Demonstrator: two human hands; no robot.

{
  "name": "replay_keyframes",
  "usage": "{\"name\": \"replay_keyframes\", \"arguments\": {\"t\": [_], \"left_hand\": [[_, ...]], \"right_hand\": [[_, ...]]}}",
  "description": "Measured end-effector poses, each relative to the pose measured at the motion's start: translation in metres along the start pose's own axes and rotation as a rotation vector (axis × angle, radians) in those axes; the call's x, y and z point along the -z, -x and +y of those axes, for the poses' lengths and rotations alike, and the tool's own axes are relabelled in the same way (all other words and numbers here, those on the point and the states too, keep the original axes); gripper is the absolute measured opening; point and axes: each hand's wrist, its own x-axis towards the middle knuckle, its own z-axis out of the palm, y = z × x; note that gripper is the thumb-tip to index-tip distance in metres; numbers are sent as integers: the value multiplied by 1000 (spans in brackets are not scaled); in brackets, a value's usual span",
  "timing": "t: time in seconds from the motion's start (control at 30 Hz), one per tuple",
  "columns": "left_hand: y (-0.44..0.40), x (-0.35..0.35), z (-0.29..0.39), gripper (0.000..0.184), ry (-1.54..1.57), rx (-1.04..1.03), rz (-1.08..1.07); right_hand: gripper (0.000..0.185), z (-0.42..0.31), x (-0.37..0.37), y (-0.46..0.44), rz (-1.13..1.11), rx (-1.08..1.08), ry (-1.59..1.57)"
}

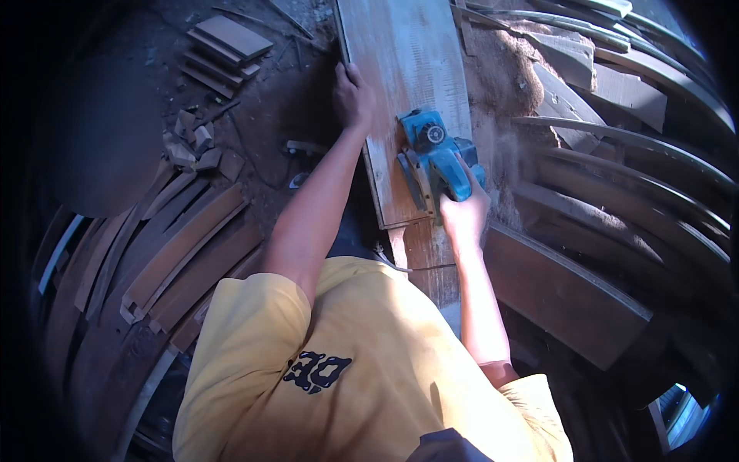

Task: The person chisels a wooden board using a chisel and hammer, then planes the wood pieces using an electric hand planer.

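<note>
A teal electric planer (439, 150) rests on a long wooden board (408, 61), near the board's end closest to my body. My right hand (467, 212) is wrapped round the planer's rear handle. Farther up, my left hand (354, 96) grips the board's left edge, its fingers partly hidden from view. The board's face looks pale and worn, with browner wood beside the planer. Under its near end lies another plank (431, 250).
Stacked planks (185, 254) fill the lower left, with short boards (227, 46) and wood offcuts (188, 146) above. Sawdust (504, 69) is heaped right of the board. Long timbers (616, 208) crowd the right side. A dark cord (396, 266) runs near my waist.
</note>
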Motion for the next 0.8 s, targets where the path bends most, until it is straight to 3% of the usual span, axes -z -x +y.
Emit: {"name": "replay_keyframes", "arguments": {"t": [0.67,0.8], "left_hand": [[3,12,9,55,-60,94,-133],[5,9,8,57,-25,47,-80]], "right_hand": [[47,-136,-65,-199,89,273,196],[43,-158,-78,-250,134,316,257]]}}
